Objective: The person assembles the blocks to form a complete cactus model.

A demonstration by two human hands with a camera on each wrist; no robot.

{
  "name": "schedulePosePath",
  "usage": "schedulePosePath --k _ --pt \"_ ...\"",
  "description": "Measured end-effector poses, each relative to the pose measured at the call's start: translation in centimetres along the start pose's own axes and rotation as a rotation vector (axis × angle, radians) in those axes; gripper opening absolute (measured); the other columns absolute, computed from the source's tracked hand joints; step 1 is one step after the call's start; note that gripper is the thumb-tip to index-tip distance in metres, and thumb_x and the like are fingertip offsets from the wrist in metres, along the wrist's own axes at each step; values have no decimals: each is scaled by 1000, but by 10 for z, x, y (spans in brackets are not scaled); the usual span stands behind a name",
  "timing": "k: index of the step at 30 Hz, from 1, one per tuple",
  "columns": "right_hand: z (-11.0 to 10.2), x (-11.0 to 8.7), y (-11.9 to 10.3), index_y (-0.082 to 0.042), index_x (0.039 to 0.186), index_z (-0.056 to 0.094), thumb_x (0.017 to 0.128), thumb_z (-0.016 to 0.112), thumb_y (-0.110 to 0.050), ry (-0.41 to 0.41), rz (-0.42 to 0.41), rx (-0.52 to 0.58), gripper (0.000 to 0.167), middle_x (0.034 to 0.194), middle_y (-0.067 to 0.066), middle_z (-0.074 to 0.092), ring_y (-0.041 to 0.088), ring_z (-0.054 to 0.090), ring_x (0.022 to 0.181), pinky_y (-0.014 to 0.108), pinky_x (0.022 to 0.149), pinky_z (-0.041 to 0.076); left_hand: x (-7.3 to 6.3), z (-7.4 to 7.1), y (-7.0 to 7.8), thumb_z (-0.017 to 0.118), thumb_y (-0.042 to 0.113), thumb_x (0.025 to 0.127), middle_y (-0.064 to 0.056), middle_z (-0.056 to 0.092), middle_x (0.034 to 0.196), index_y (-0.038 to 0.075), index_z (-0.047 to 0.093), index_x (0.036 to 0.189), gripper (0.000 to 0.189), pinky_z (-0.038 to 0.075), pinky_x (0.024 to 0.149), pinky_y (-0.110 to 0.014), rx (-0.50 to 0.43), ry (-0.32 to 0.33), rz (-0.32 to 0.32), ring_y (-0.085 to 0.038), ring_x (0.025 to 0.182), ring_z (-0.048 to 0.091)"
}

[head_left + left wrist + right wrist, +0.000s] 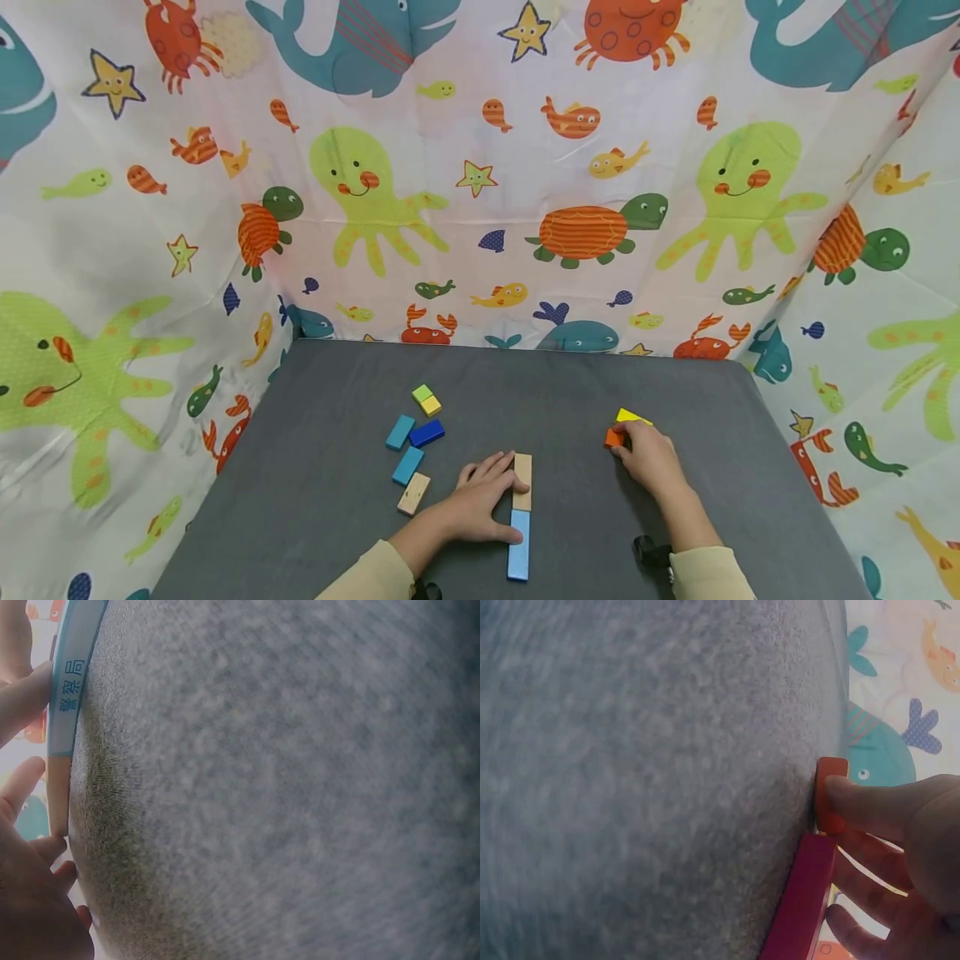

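Observation:
My left hand (pixel 480 504) spreads over two blocks lying end to end, a natural wood block (pixel 522 483) and a light blue block (pixel 518 557) nearer me. Its thumb touches the light blue one and a fingertip rests on the wood one. Printed characters show on the light blue block (pixel 71 690) in the left wrist view. Farther right, my right hand (pixel 651 458) pinches an orange block (pixel 613 438). Beside that lies a yellow block (pixel 632 415), partly covered by the hand. A magenta block (pixel 802 896) lies against the orange block (pixel 829 769) in the right wrist view.
Left of my left hand lie a green block (pixel 422 392), a yellow block (pixel 431 406), a dark blue block (pixel 427 432), two medium blue blocks (pixel 401 432) and another wood block (pixel 414 494). The grey table (pixel 337 375) meets a sea-animal curtain (pixel 465 225).

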State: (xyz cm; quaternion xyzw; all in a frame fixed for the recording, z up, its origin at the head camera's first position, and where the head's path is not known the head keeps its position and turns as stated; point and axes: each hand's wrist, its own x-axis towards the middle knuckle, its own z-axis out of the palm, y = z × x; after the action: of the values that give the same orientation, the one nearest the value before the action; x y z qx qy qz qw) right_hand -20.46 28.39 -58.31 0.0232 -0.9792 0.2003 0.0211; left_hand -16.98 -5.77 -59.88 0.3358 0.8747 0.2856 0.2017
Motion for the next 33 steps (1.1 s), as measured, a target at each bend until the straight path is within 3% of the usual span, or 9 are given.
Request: schedulePosePath --k 7,14,22,33 --pt "-1 4 -15 -2 123 69 90 77 -16 3 -41 89 37 120 21 67 40 62 111 59 96 48 1 1 0 74 64 81 -3 14 170 37 52 134 63 14 116 -66 -3 -2 0 -26 157 9" --pt "6 9 -32 -3 126 68 91 75 -15 -63 -58 164 37 122 17 65 34 62 110 55 99 49 1 1 1 73 65 81 -3 14 170 37 52 134 63 14 116 -66 2 -10 -5 -26 157 9" --pt "15 12 -54 -7 125 71 90 77 -18 -18 -107 242 36 119 12 67 29 63 106 51 98 52 2 -2 0 73 66 81 -1 14 170 40 52 133 62 13 117 -65 -8 -19 -31 -25 157 8" --pt "33 19 -80 -10 124 72 90 77 -17 -47 -146 305 35 118 7 67 24 62 101 47 96 54 1 -1 2 74 65 80 -3 16 170 39 53 131 61 13 117 -66 -8 -8 -41 -26 157 9"
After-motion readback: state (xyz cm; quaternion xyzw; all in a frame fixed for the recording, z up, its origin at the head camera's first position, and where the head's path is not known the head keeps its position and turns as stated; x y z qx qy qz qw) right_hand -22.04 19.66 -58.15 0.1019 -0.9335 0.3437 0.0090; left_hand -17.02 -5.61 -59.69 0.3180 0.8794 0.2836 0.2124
